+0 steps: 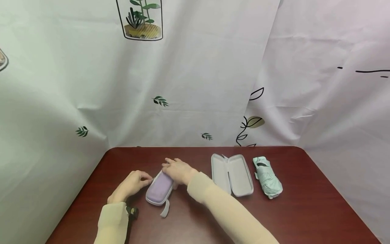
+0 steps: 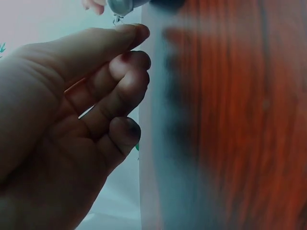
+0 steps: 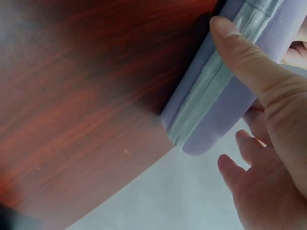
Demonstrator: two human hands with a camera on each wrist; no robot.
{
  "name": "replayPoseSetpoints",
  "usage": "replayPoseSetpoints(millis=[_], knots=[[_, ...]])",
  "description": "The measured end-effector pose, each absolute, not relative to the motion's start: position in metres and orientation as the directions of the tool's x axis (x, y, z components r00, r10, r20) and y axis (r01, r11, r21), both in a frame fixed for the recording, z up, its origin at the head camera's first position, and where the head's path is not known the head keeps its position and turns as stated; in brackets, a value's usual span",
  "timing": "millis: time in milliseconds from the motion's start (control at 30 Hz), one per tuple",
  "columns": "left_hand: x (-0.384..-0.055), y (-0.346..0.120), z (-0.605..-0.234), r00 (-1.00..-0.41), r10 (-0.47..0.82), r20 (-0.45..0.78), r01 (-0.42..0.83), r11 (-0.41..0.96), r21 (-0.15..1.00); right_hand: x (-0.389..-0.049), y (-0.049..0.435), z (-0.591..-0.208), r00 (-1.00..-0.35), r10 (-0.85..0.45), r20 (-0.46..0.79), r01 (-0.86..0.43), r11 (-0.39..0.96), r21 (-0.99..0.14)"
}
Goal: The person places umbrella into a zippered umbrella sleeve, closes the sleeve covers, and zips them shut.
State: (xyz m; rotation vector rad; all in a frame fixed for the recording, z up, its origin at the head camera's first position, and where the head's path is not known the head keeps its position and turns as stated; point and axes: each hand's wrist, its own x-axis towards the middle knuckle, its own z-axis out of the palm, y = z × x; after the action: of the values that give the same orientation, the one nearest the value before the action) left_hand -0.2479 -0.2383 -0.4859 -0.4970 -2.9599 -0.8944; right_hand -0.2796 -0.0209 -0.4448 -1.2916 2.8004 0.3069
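A purple zip case [image 1: 159,190] with a grey zip band lies closed on the table, its grey strap [image 1: 165,208] trailing toward the near side. My right hand [image 1: 179,170] grips the far end of it; in the right wrist view the thumb [image 3: 244,55] presses along the zip side. On the case's left, my left hand [image 1: 131,184] pinches the small zip pull between thumb and forefinger. The left wrist view shows a bit of metal [image 2: 117,19] at those fingertips, while the other fingers curl loosely. Most of the pull is hidden.
Right of the hands, a grey-lined case [image 1: 240,173] lies spread open on the dark red table [image 1: 189,227]. Beyond it is a folded mint-green umbrella [image 1: 268,178]. A patterned white cloth [image 1: 195,74] hangs behind the table and along its sides.
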Motion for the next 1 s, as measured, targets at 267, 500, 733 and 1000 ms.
replayPoseSetpoints(millis=[267,500,733,1000], knots=[[-0.246,-0.247,-0.483,-0.937,0.337,0.095,0.333,0.772,0.542,-0.275,-0.017,-0.448,-0.684,-0.726,-0.072,-0.727,0.669,0.151],[-0.241,-0.259,-0.486,-0.921,0.367,0.132,0.379,0.761,0.526,-0.267,-0.019,-0.451,-0.711,-0.703,-0.019,-0.692,0.695,0.195],[-0.236,-0.269,-0.484,-0.927,0.351,0.128,0.364,0.767,0.529,-0.259,-0.022,-0.452,-0.740,-0.672,0.021,-0.651,0.723,0.231],[-0.234,-0.272,-0.482,-0.936,0.327,0.129,0.345,0.783,0.518,-0.255,-0.024,-0.455,-0.782,-0.621,0.046,-0.594,0.766,0.246]])
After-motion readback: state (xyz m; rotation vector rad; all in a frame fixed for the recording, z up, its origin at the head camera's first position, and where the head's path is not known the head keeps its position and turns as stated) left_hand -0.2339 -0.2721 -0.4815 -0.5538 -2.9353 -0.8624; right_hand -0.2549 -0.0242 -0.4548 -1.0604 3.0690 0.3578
